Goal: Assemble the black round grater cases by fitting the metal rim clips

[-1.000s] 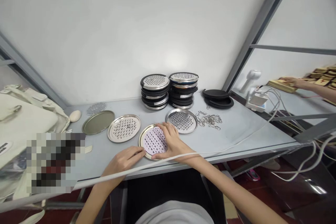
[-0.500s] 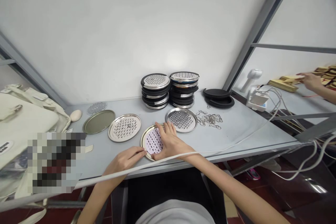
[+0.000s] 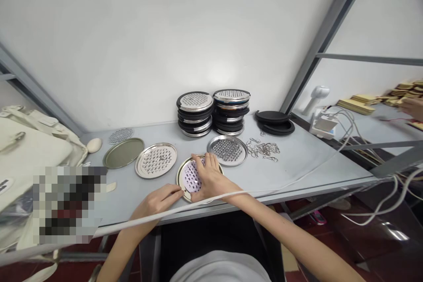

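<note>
A round gold-rimmed plate with a purplish perforated centre (image 3: 190,176) lies near the front edge of the table. My right hand (image 3: 209,178) spans its right part, thumb and fingers closed around it. Fingertips of my left hand (image 3: 161,198) pinch the plate's lower left rim. To its left are a silver perforated plate (image 3: 156,161) and a plain olive-coloured disc (image 3: 124,153). Behind my right hand sits another silver perforated plate (image 3: 227,150), with a pile of small metal clips (image 3: 264,149) beside it.
Two stacks of black-and-silver round graters (image 3: 195,114) (image 3: 231,112) stand against the wall. Black rings (image 3: 276,123) lie at the right. A white cable (image 3: 280,188) crosses before my hands. A pale bag (image 3: 36,145) is at left; another person's hand (image 3: 413,108) is far right.
My right hand has shifted slightly on the plate, its fingers closer together. The other person's hand has moved right, away from the yellowish stack.
</note>
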{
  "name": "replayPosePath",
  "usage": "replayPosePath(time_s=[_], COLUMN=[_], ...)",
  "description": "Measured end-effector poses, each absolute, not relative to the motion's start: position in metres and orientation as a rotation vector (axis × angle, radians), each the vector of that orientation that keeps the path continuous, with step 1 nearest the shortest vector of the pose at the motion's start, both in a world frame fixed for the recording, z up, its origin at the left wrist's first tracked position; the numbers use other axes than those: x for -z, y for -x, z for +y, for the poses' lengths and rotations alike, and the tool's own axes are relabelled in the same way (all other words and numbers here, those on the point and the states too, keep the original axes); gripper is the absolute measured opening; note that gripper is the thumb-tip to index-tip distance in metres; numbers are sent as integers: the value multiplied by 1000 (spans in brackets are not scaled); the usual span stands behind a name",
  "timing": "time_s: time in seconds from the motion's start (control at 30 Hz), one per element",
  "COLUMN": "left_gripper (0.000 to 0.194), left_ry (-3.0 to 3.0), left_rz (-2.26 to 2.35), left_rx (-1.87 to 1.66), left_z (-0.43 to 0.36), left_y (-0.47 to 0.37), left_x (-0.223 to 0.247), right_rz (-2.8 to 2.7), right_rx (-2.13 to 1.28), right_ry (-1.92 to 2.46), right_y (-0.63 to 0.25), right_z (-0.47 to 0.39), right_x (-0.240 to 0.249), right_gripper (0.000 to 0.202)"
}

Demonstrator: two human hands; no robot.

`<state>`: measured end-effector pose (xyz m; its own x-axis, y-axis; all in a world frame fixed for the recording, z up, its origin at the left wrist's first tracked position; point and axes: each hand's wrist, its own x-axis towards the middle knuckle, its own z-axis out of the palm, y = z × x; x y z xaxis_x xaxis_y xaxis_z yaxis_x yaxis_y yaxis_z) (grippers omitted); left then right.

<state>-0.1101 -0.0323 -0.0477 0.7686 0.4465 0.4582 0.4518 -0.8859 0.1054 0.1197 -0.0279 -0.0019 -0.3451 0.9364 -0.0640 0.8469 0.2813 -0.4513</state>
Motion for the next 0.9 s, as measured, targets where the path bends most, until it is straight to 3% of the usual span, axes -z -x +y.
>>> replayPosePath(time_s=[0.2, 0.4, 0.67, 0.9], left_gripper=[39, 39, 41, 39], left_ry=[2951, 2962, 2955, 2951], left_rz=[-771, -759, -772, -775], left_rx=[715, 715, 688, 686], left_z=[-33, -33, -32, -32], left_y=[111, 111, 112, 112], left_x=[48, 48, 50, 50], right_rz=[-2356, -2381, -2374, -2393], right_rx=[-660, -690, -772, -841], right_ry=[1515, 1492, 1468, 1477], right_y=[-129, -132, -134, -137], right_z=[-24, -22, -22, -21], right_x=[9, 7, 6, 3], right_gripper=[91, 97, 80, 89])
